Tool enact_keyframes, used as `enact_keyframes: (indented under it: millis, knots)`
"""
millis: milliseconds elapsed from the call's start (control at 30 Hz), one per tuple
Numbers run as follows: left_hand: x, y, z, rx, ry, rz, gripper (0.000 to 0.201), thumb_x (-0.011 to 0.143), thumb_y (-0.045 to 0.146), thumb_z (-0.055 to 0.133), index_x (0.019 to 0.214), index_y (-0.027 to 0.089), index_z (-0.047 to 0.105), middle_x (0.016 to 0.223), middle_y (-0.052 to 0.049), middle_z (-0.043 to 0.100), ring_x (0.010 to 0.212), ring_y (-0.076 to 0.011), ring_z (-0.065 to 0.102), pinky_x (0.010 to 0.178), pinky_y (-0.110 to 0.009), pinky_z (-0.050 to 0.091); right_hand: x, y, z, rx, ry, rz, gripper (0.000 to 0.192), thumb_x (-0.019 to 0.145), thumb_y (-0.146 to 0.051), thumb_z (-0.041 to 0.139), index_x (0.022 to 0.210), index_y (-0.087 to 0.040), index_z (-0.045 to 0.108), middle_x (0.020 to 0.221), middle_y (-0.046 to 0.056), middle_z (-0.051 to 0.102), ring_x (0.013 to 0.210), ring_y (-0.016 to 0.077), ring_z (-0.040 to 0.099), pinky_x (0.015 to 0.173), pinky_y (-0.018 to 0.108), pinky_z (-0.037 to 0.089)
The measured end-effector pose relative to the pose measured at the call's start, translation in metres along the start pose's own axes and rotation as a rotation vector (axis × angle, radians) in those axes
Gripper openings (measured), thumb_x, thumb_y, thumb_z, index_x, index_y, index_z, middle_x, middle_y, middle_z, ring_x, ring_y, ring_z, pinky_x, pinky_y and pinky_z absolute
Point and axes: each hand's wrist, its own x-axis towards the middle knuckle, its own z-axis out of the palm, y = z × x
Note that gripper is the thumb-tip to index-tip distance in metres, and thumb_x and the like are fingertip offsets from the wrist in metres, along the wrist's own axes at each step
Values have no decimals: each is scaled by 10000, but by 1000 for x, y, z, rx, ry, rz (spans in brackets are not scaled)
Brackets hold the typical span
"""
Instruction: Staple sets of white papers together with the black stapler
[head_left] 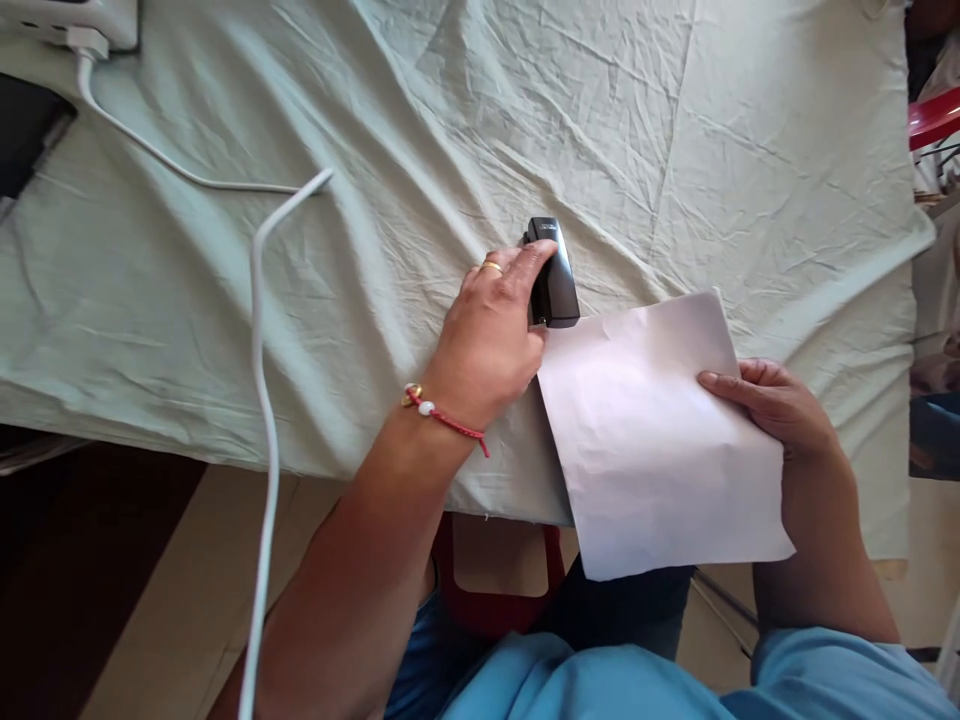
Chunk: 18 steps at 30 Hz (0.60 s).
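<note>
The left hand presses closed on a black stapler, whose long axis runs away from the person, mouth toward the paper corner just beside the thumb. The right hand pinches the white paper sheet at its right edge.

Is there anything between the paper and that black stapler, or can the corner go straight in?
Nothing visible stands between them. The paper's top left corner already meets the stapler's near end. The left hand rests on the stapler, the right hand holds the paper's right edge, and the white cable lies well off to the left.
</note>
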Motion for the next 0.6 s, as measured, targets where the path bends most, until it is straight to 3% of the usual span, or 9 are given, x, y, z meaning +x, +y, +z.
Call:
enact_keyframes:
  millis: [200, 400, 600]
  knots:
    - [4, -5, 6, 61, -18, 70, 741, 897, 66, 663, 1580, 339, 569, 1409, -68, 732, 1301, -315, 704, 1182, -507, 599, 5, 3, -4, -11, -8, -22, 302, 590, -361, 1044, 700, -204, 810, 607, 34, 749, 428, 139, 625, 382, 199, 481]
    - [5, -4, -1, 68, -64, 12, 721, 927, 72, 658, 1595, 327, 563, 1384, -81, 732, 1283, -320, 719, 1184, -502, 588, 2, 2, -3, -17, -22, -14, 303, 588, -346, 1055, 682, -209, 801, 595, 22, 743, 428, 121, 620, 380, 176, 469]
    - [8, -1, 3, 54, -4, 26, 672, 944, 39, 571, 1549, 328, 615, 1341, -64, 757, 1255, -292, 730, 1163, -489, 614, 3, 1, -4, -14, -13, -5, 265, 603, -338, 1034, 686, -214, 815, 611, 35, 755, 440, 143, 633, 389, 206, 492]
